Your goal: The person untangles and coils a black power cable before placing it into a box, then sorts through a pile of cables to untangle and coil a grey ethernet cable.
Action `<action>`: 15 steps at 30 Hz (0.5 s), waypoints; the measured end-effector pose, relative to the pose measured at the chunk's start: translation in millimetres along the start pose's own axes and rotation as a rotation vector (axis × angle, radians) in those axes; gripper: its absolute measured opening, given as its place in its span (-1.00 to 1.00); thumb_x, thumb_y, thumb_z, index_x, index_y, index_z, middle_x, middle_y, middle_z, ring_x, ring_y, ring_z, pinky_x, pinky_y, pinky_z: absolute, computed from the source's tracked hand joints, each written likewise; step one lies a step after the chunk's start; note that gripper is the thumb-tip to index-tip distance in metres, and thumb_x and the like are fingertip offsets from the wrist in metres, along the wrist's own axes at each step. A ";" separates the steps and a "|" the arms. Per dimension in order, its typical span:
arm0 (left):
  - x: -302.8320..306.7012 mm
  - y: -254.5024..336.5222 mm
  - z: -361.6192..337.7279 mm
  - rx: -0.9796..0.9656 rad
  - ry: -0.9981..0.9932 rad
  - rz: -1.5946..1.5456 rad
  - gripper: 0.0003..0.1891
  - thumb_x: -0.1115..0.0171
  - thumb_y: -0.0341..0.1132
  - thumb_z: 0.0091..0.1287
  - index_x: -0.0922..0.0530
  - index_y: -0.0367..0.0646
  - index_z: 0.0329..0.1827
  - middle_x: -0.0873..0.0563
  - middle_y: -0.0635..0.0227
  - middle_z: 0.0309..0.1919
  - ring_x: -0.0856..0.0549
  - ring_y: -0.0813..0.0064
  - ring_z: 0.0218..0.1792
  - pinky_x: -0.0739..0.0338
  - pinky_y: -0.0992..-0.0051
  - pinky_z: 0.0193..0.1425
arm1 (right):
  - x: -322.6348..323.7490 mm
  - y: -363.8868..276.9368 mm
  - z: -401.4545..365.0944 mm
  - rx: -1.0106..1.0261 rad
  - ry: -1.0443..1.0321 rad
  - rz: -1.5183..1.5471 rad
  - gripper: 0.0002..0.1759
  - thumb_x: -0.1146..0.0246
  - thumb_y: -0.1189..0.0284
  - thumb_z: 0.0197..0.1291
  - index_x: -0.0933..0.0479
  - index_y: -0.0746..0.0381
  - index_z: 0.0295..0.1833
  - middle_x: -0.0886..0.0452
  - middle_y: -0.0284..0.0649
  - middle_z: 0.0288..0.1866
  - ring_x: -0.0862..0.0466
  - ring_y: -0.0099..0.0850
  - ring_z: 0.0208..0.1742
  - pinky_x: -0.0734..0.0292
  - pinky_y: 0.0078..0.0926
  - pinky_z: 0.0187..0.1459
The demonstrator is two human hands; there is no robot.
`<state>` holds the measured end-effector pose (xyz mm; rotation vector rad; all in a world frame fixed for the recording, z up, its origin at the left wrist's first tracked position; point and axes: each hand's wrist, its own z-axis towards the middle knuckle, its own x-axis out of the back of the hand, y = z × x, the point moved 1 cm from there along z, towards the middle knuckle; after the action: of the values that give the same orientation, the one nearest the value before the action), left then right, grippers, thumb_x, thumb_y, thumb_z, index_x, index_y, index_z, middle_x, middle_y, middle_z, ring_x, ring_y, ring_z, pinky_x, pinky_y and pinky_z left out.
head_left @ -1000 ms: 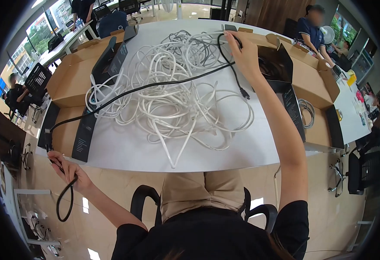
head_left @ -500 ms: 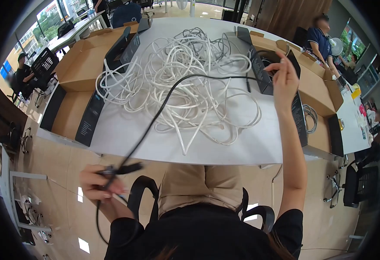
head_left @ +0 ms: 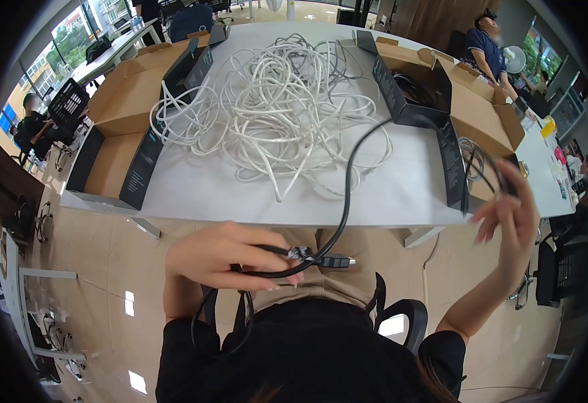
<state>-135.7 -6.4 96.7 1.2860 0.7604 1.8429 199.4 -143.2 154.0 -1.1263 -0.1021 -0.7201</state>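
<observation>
My left hand (head_left: pixel 230 258) is closed around a black cable (head_left: pixel 348 191), above my lap. A flat black plug (head_left: pixel 336 262) with a metal tip sticks out past its fingers, and a loop of the cable hangs below. From there the cable arcs up over the table's front and across to my right hand (head_left: pixel 514 211), which is slightly blurred. The cable runs between that hand's fingers, beside the right-hand box. A large tangle of white and grey cables (head_left: pixel 280 114) covers the middle of the table.
An open cardboard box (head_left: pixel 109 168) stands at the table's left. Another open box (head_left: pixel 455 158) at the right holds a coiled grey cable (head_left: pixel 472 156), and a black box (head_left: pixel 411 101) behind holds black cables. A seated person (head_left: pixel 485 50) is at the far right.
My left hand has moved up and right with the plug. My right hand has come down and right from above the black box, with the cable now at its fingers.
</observation>
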 end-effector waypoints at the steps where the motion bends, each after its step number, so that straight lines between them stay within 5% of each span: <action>1: -0.3 0.3 4.8 0.062 -0.042 -0.012 -0.76 -0.22 -0.46 0.16 -0.58 -0.26 -0.09 -0.59 0.23 -0.20 -0.62 0.41 -0.42 -0.48 0.52 -0.39 | 1.0 -5.0 -14.5 -0.065 -0.036 -0.011 -0.57 0.03 0.54 0.25 -0.25 0.32 0.25 -0.60 -0.24 -0.60 -0.46 -0.71 -0.72 -0.22 -0.85 -0.68; 5: -1.5 -5.8 24.9 0.164 -0.162 -0.035 -0.77 -0.17 -0.39 0.21 -0.58 -0.20 -0.08 -0.59 0.27 -0.20 -0.59 0.45 -0.49 -0.45 0.56 -0.44 | 6.0 -1.3 -58.7 -0.126 -0.291 -0.116 -0.43 -0.06 0.62 0.13 -0.19 0.30 0.31 -0.58 -0.28 -0.68 -0.48 -0.61 -0.75 -0.30 -0.71 -0.67; 8: -6.6 -14.3 35.8 0.139 -0.206 -0.006 -0.77 -0.15 -0.36 0.22 -0.59 -0.15 -0.08 -0.60 0.32 -0.21 -0.58 0.43 -0.50 -0.45 0.55 -0.44 | 10.3 -4.9 -75.2 -0.123 -0.641 -0.324 -0.33 -0.20 0.54 0.07 -0.17 0.26 0.34 -0.52 -0.32 -0.74 -0.48 -0.45 -0.79 -0.30 -0.59 -0.66; 9: -7.0 -13.9 39.9 0.150 -0.232 0.009 -0.77 -0.15 -0.36 0.21 -0.59 -0.14 -0.07 -0.60 0.33 -0.21 -0.58 0.42 -0.49 -0.45 0.54 -0.44 | 11.9 -5.7 -77.4 -0.088 -0.756 -0.462 -0.24 -0.35 0.38 -0.02 -0.22 0.14 0.34 -0.48 -0.34 -0.76 -0.46 -0.34 -0.78 -0.28 -0.54 -0.65; 13: -15.4 -15.6 50.0 0.116 -0.296 0.131 -0.74 -0.16 -0.33 0.18 -0.59 -0.09 -0.06 -0.61 0.35 -0.22 -0.57 0.41 -0.47 -0.43 0.50 -0.45 | -11.5 2.6 -76.9 -0.185 -0.404 -0.716 -0.26 -0.41 0.12 -0.16 -0.40 0.03 0.22 -0.48 -0.32 -0.71 -0.48 -0.34 -0.71 -0.34 -0.46 -0.58; 15: -23.7 -16.5 54.9 0.075 -0.305 0.189 -0.73 -0.17 -0.30 0.16 -0.59 -0.09 -0.07 -0.61 0.34 -0.22 -0.57 0.40 -0.48 -0.42 0.48 -0.44 | -38.0 16.4 -55.3 0.345 -0.280 -0.594 -0.36 -0.38 0.11 -0.13 -0.46 0.06 0.13 -0.52 -0.28 -0.60 -0.52 -0.34 -0.62 -0.38 -0.45 -0.54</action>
<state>-74.7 -14.5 89.0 1.6892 0.5629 1.7174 164.3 -168.3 100.2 -0.8559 -0.7950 -1.0166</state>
